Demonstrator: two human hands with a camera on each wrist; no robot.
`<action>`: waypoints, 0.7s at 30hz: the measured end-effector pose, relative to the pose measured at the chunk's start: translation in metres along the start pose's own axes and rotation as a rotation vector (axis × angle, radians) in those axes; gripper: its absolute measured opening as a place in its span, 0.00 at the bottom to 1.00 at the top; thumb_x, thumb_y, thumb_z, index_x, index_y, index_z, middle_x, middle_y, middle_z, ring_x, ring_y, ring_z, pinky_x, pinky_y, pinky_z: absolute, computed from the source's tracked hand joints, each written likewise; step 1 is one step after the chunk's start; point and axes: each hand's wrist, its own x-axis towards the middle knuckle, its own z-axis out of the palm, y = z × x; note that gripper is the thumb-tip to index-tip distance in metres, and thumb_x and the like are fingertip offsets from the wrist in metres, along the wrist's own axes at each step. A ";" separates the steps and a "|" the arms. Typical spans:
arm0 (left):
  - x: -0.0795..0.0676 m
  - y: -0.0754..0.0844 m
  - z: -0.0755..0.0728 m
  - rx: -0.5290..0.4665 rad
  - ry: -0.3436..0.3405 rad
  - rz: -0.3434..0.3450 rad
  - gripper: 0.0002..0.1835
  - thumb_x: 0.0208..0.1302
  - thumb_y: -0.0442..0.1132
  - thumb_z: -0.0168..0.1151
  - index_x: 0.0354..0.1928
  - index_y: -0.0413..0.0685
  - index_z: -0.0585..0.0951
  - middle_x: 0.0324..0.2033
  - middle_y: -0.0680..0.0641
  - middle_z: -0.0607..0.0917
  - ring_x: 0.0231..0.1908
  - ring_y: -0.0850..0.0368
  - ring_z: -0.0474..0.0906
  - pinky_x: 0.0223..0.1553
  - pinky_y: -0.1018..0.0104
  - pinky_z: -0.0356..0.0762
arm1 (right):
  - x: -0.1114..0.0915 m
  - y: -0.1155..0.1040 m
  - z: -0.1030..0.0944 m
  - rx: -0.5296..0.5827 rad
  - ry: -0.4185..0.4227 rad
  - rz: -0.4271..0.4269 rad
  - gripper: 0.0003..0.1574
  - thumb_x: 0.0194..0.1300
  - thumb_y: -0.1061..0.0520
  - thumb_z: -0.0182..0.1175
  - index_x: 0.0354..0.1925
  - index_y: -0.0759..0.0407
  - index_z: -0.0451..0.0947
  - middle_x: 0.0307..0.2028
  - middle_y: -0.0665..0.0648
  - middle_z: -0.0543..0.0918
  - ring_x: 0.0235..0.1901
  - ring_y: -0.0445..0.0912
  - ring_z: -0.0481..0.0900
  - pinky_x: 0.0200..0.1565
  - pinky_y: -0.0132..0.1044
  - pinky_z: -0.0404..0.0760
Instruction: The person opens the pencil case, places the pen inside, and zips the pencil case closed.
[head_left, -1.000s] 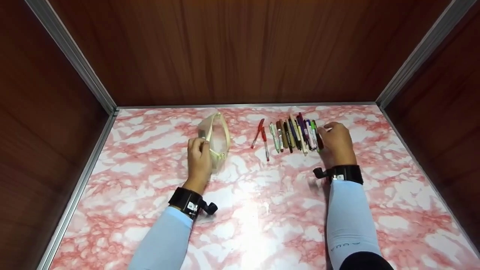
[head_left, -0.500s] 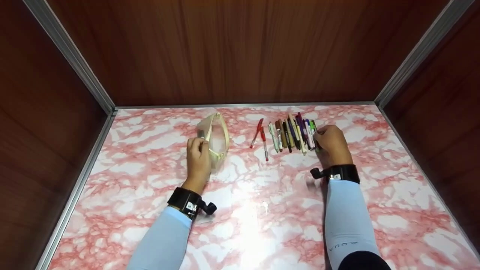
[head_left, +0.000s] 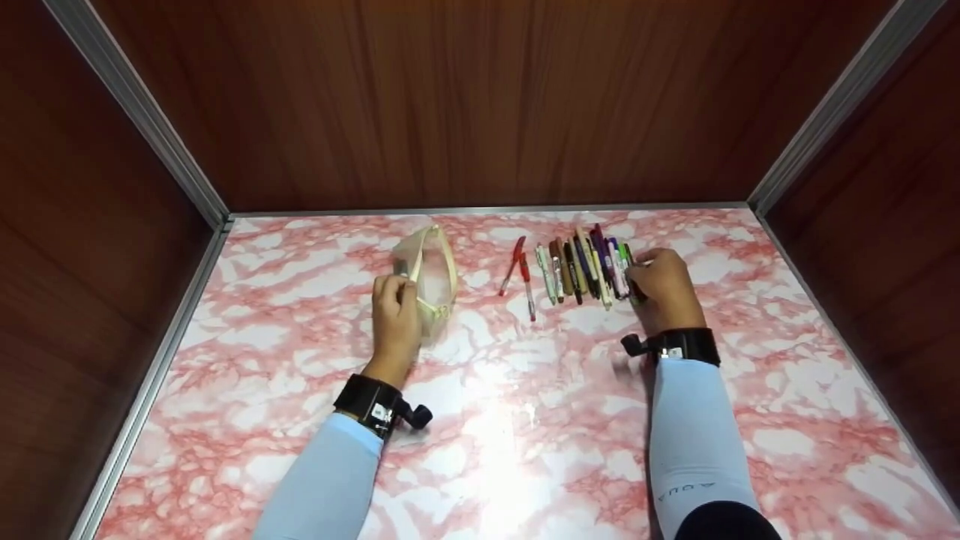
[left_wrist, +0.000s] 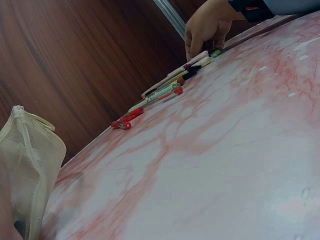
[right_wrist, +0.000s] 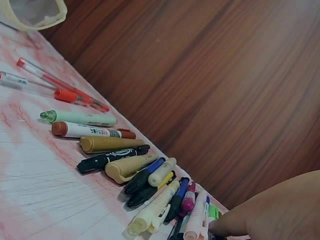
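My left hand [head_left: 396, 307] pinches the near side of a pale yellow mesh zip pouch [head_left: 451, 271], whose mouth gapes toward the right. In the left wrist view, the pouch's mesh wall [left_wrist: 42, 145] rises beside my hand. At the right end of a row of pens and markers [head_left: 574, 270] is my right hand [head_left: 665, 283], fingers down against the outermost ones. A green pen [right_wrist: 214, 212] and a pink highlighter [right_wrist: 196, 220] lie right by those fingers. My palm hides the fingertips in the right wrist view, and I cannot tell whether they grip a pen.
Two red pens, one farther left [head_left: 513, 266] and one nearer [head_left: 528, 286], lie between pouch and row. A mint green pen [head_left: 546, 274] heads the row's left end. Dark wood panels [head_left: 480, 105] wall in the pink marbled table [head_left: 480, 420] at the back and both sides.
My right hand has moved slightly left, closing up to the row's right end and covering a dark pen there. My left hand and the pouch have barely moved.
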 end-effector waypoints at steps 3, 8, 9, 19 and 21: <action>0.000 0.000 0.001 -0.004 0.004 0.000 0.07 0.81 0.34 0.59 0.42 0.37 0.81 0.49 0.39 0.76 0.52 0.46 0.76 0.55 0.58 0.76 | -0.001 -0.001 0.000 0.012 -0.017 0.008 0.23 0.76 0.63 0.63 0.63 0.75 0.75 0.53 0.69 0.84 0.42 0.49 0.84 0.40 0.35 0.88; 0.001 0.000 0.001 -0.002 0.007 0.001 0.07 0.81 0.34 0.59 0.42 0.37 0.80 0.49 0.39 0.77 0.53 0.45 0.76 0.56 0.57 0.76 | -0.001 -0.001 -0.002 -0.120 -0.019 -0.042 0.22 0.78 0.60 0.62 0.62 0.75 0.79 0.53 0.71 0.87 0.46 0.53 0.84 0.45 0.36 0.85; 0.001 0.000 0.001 -0.002 0.006 0.000 0.07 0.81 0.34 0.59 0.42 0.37 0.80 0.49 0.39 0.77 0.53 0.45 0.76 0.56 0.57 0.76 | 0.000 -0.001 -0.003 -0.130 -0.022 -0.044 0.23 0.78 0.60 0.62 0.62 0.76 0.79 0.53 0.71 0.87 0.47 0.54 0.84 0.47 0.38 0.84; 0.000 0.001 0.001 -0.001 0.012 -0.001 0.07 0.81 0.34 0.59 0.42 0.37 0.81 0.49 0.38 0.77 0.56 0.43 0.77 0.58 0.57 0.75 | 0.001 -0.011 -0.007 -0.184 -0.009 -0.011 0.33 0.83 0.55 0.55 0.76 0.71 0.74 0.51 0.68 0.87 0.47 0.54 0.84 0.54 0.46 0.83; 0.000 0.001 0.001 -0.002 0.011 -0.002 0.07 0.81 0.34 0.59 0.43 0.37 0.81 0.50 0.38 0.77 0.56 0.43 0.77 0.59 0.56 0.75 | 0.002 -0.014 -0.007 -0.199 0.021 -0.042 0.33 0.83 0.55 0.56 0.77 0.70 0.74 0.54 0.72 0.87 0.50 0.57 0.84 0.55 0.46 0.83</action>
